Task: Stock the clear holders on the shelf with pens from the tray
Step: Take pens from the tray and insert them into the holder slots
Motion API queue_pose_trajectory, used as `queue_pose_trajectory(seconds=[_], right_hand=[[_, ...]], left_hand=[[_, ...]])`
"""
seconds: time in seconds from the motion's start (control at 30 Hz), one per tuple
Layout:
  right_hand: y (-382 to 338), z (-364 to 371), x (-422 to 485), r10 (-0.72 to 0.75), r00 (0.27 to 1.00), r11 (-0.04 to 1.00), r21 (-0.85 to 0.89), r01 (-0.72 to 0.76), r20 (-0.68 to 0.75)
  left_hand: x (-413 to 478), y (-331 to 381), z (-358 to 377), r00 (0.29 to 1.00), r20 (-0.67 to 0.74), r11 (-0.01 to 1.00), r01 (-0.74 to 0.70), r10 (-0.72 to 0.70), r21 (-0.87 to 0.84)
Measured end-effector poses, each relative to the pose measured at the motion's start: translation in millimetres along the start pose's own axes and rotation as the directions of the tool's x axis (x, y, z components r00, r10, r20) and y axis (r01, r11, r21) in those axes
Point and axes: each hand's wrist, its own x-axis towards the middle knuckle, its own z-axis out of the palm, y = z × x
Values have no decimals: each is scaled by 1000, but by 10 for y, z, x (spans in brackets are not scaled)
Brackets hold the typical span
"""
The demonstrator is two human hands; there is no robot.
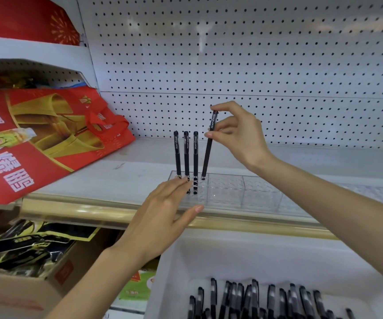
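Right hand (238, 132): pinched the fourth pen (209, 146) near its cap, tip at a slot in the clear holder (227, 192).
Left hand (162, 212): fingers spread flat against the holder's left end.
Risk: the tilted pen could miss its slot or knock the three standing pens (186, 155).
Nearby: red bag (47, 139) lay on the shelf (116, 176), left of the holder; tray (232, 261) of pens below.

The held pen (209, 146) and the three standing pens (186, 155) are black with white lettering. The holder (227, 192) is clear with a dimpled grid. The pegboard (255, 54) is white, dotted with rows of dark holes. The bag (47, 143) is red with gold artwork and white characters. The tray (232, 256) is white; its pens (255, 300) are black, seemingly with grey bands.
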Motion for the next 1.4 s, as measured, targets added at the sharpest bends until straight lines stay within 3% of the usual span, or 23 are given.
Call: queue_pose_trajectory(seconds=[0.2, 0.37, 0.77, 0.93, 1.07, 1.27, 1.4], right_hand=[[80, 84, -152, -10, 993, 990, -140, 27, 119], [139, 115, -219, 5, 992, 990, -139, 12, 125], [132, 98, -222, 103, 977, 986, -149, -75, 187], [139, -90, -326, 112, 974, 973, -222, -66, 197], [104, -328, -567, 98, 972, 952, -306, -30, 211], [131, -829, -1395, 93, 923, 892, -443, 89, 372], [192, -1072, -1948, 194, 856, 902, -430, 36, 479]], left_hand=[[-19, -7, 27, 1000, 14, 996, 19, -18, -83], [-19, 15, 30, 999, 20, 990, 34, -32, -135], [-21, -29, 59, 1000, 7, 995, 6, -5, -98], [-64, 3, 91, 999, -15, 999, -33, 32, -20], [-184, 222, 76, 997, -50, 994, -69, 65, -84], [-495, 656, 242, 972, 189, 980, -108, 140, -169], [-620, 847, 461, 898, 403, 978, -118, 178, -171]])
